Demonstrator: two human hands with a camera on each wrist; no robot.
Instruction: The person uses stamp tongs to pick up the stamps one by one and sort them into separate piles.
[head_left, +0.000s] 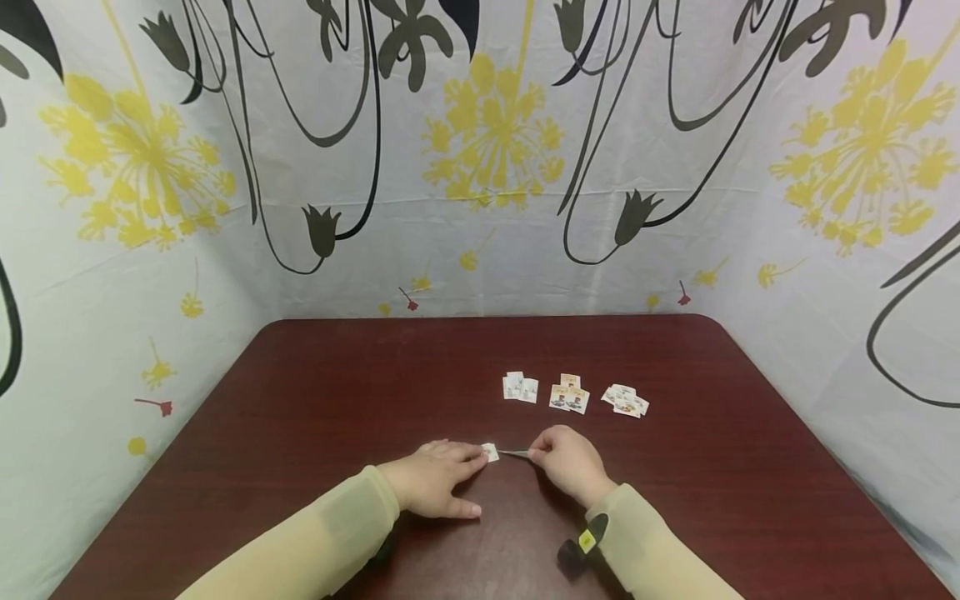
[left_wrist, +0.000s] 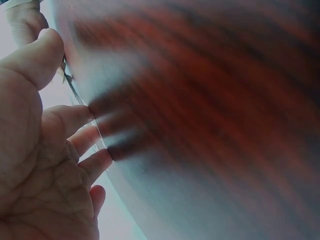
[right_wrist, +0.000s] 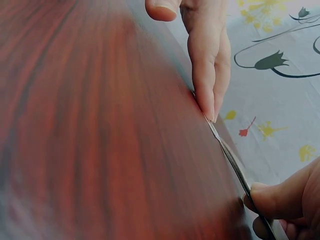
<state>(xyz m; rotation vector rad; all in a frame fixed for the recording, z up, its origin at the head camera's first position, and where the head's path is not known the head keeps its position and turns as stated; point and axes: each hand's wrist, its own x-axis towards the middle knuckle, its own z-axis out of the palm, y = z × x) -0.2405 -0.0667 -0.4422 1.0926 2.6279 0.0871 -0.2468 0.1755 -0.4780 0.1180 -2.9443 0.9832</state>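
My left hand [head_left: 435, 482] lies palm down on the table with its fingers outstretched. Its fingertips press on the left edge of a small white printed paper piece [head_left: 491, 452]. From the right, my right hand [head_left: 568, 463] pinches slim metal tweezers [right_wrist: 233, 162] between thumb and fingers. The tweezers' tips reach the paper piece, right beside the left fingertips. In the left wrist view the left hand's fingers [left_wrist: 75, 120] touch the tabletop. Whether the tips grip the paper cannot be made out.
Behind the hands on the dark red table [head_left: 375, 375] lie three groups of small printed papers: a left group [head_left: 520, 387], a middle group [head_left: 570, 395] and a right group [head_left: 626, 401]. A flower-patterned cloth [head_left: 487, 250] hangs around the table's far sides.
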